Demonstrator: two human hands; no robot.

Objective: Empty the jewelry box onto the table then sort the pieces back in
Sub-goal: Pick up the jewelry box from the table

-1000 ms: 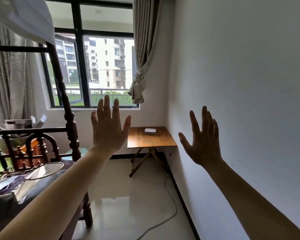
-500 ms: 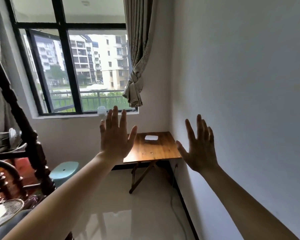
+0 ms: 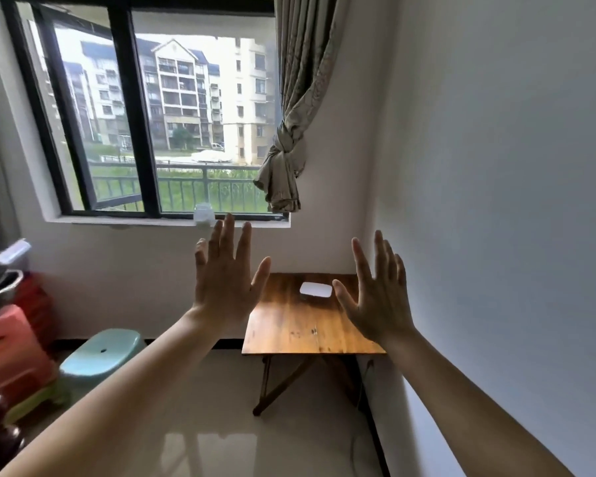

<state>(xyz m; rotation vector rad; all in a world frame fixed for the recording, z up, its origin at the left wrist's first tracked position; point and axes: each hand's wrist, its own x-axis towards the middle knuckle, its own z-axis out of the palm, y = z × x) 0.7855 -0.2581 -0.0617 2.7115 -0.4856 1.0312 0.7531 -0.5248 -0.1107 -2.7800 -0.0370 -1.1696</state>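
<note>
Left hand (image 3: 226,287) and right hand (image 3: 379,301), both spread wide and empty, are raised at frame centre. The white jewelry box (image 3: 315,290) lies closed on the wooden table (image 3: 300,332), right of centre. Risk: tipping it near an edge lets pieces roll off.

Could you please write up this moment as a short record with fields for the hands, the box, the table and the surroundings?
left hand: left hand raised, fingers spread, holding nothing
right hand: right hand raised, fingers spread, holding nothing
box: small white rounded jewelry box, lid closed, untouched
table: brown wooden folding table in the corner, bearing only the box
nearby: light blue plastic stool left of the table
task stage: not begun
</note>
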